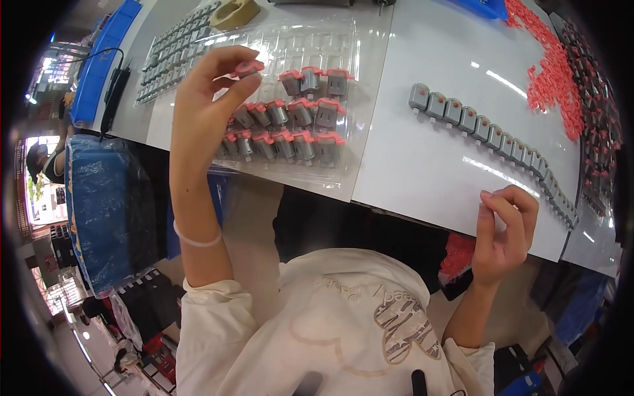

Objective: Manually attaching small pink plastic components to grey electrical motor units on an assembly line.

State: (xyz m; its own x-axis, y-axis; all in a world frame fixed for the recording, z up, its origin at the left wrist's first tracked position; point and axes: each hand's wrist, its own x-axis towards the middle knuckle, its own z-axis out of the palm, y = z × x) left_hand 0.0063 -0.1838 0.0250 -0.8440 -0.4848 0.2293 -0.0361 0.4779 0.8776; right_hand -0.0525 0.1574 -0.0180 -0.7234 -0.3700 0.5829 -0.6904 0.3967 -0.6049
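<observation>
My left hand (210, 99) is closed, pinching a small motor with a pink cap (248, 68) between thumb and fingers, over the clear plastic tray (353, 135). Rows of silver motors with pink caps (281, 117) sit in the tray, just right of this hand and below it. Some tray pockets and motors are hidden behind the hand. My right hand (505, 231) hovers by the table's front edge with its fingers curled and the thumb tip near the index fingertip; nothing shows between them. Ahead of it, a slanting row of bare silver motors (489, 131) stands on the white table (409, 165).
Loose pink caps (555, 86) are heaped at the far right, beside a crowd of dark motors (598, 119). Another filled tray (168, 56) lies at the far left, near a tape roll (234, 13). A black corded tool (115, 96) rests by the blue edge.
</observation>
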